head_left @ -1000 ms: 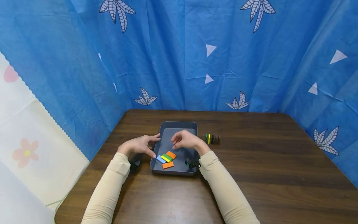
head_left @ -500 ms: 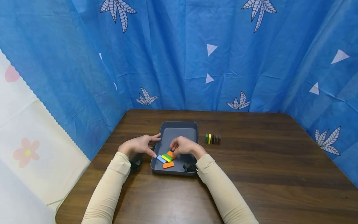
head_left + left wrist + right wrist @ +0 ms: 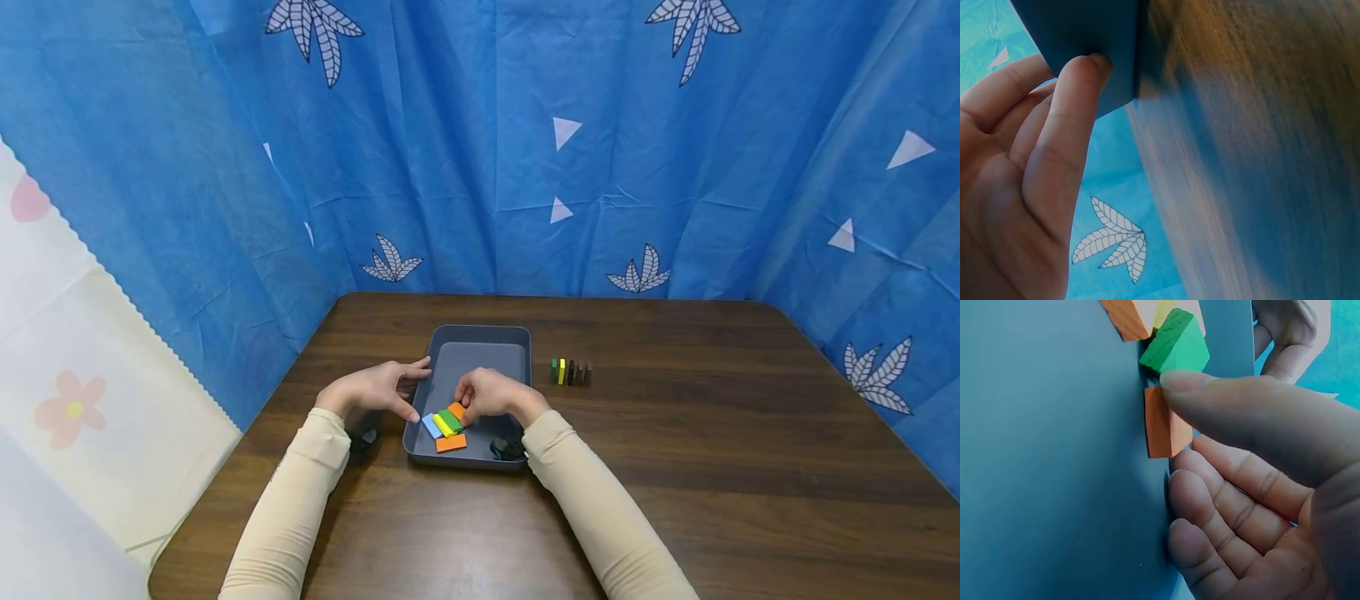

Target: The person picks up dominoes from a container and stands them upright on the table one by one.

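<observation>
Tray: dark grey, on the tabletop (image 3: 712, 417), left of its middle, long side running away from the person. Bare tray floor (image 3: 480, 358) at the far end; loose blocks at the near left.
Left hand (image 3: 371, 388): thumb and fingers spread, braced on the tray's left side. Fingers farther along the rim, thumb nearer the person. Left wrist view has the thumb tip against the tray wall (image 3: 1088, 28).
Right hand (image 3: 491, 392): inside the tray, over the block group, pinching the far orange block (image 3: 1160, 428) between thumb and index. Thumb tip also right at the green block's corner, so contact there can't be told. Other fingers curled, close to the tray wall.
Block group: blue block (image 3: 431, 426), yellow block (image 3: 440, 426), green block (image 3: 452, 422), side by side left to right, angled. Far orange sits just beyond green, partly hidden by the hand.
Near orange block (image 3: 451, 443): flat, at the person's side of the group, just beside yellow. Touching or not, can't tell.
Upright row: five blocks on the tabletop just right of the tray, standing with small gaps: green one (image 3: 554, 372), yellow one (image 3: 562, 372), black one (image 3: 571, 372), two brown ones (image 3: 587, 373).
Wrist gear: black unit (image 3: 507, 448) under the right wrist, over the tray; another (image 3: 364, 439) under the left, outside it.
Sleeves: cream (image 3: 607, 508), both arms.
Backdrop: blue curtain (image 3: 525, 167), white leaf and triangle prints; white sheet (image 3: 67, 317) with pink flowers at left.
</observation>
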Demonstrator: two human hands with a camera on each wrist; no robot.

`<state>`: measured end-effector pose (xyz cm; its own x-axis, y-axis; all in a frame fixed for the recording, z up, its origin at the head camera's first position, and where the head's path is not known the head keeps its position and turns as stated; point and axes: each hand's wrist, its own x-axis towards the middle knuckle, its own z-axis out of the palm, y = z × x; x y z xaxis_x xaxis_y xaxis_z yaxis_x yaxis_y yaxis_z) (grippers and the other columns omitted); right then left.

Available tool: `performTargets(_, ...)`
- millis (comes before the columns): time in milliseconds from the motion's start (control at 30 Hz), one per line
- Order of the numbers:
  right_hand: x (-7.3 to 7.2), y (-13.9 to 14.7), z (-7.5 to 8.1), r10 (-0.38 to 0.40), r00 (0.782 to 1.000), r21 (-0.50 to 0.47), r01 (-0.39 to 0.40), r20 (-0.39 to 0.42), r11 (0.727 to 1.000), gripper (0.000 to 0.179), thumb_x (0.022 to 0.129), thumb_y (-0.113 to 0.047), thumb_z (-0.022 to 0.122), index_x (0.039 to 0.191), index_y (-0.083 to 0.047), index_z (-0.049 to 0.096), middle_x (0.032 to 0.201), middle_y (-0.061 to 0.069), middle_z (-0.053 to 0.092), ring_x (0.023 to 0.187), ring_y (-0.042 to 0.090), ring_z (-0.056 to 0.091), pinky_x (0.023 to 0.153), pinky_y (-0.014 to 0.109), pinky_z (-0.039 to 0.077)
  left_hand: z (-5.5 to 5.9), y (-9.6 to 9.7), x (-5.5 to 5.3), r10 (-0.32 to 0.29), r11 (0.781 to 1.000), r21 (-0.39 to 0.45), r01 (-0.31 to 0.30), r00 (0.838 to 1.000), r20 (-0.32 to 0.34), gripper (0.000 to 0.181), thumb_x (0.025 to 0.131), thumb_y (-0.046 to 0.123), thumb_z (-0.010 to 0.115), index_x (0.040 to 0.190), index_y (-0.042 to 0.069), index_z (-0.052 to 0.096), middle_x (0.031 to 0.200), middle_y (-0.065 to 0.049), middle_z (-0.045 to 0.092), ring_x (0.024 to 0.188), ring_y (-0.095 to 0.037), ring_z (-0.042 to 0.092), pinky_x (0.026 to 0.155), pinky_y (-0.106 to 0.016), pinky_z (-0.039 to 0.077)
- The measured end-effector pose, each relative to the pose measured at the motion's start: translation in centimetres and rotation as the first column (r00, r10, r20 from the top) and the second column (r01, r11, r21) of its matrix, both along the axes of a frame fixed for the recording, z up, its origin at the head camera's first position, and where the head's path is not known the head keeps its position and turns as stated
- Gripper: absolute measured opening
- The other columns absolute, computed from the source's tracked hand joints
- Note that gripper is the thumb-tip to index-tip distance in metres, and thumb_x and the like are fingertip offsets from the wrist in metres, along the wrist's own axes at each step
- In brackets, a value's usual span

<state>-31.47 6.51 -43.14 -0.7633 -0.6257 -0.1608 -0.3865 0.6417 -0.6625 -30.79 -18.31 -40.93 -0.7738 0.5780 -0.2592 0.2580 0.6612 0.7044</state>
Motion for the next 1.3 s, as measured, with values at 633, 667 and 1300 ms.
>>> performTargets(633,0.23,-0.32,0.05,-0.035,0.996,0.027,0.037,-0.080,0.999,0.017,0.079,-0.010,0.084,0.092,-0.007,0.074,0.081,-0.001,0.067,0.070,0.011,0.056,0.062,0.021,0.048,0.11,0.05,0.16,0.015,1.000,-0.007,-0.014,1.000,0.014,0.093,0.082,0.019,0.084,0.155,0.000,0.031,0.169,-0.014,0.011,0.138,-0.043,0.048,0.104,-0.043,0.052)
performTargets(667,0.21,-0.33,0.04,-0.034,0.996,0.031,0.037,-0.087,0.999,0.014,0.080,-0.009,0.084,0.090,-0.008,0.075,0.079,-0.001,0.067,0.068,0.011,0.056,0.061,0.021,0.048,0.12,0.05,0.18,0.018,1.000,-0.006,-0.018,1.000,0.014,0.093,0.082,0.019,0.084,0.156,0.000,0.031,0.169,-0.013,0.011,0.137,-0.043,0.048,0.104,-0.043,0.052)
performTargets(1300,0.37,0.13,0.61,-0.002,0.997,0.046,0.006,-0.079,0.999,0.010,0.085,-0.006,0.074,0.094,-0.008,0.077,0.087,0.001,0.071,0.071,0.013,0.059,0.065,0.024,0.052,0.10,0.05,0.10,0.024,1.000,0.000,-0.024,0.999,0.021,0.093,0.081,0.019,0.085,0.155,0.000,0.032,0.169,-0.013,0.012,0.137,-0.042,0.049,0.105,-0.044,0.051)
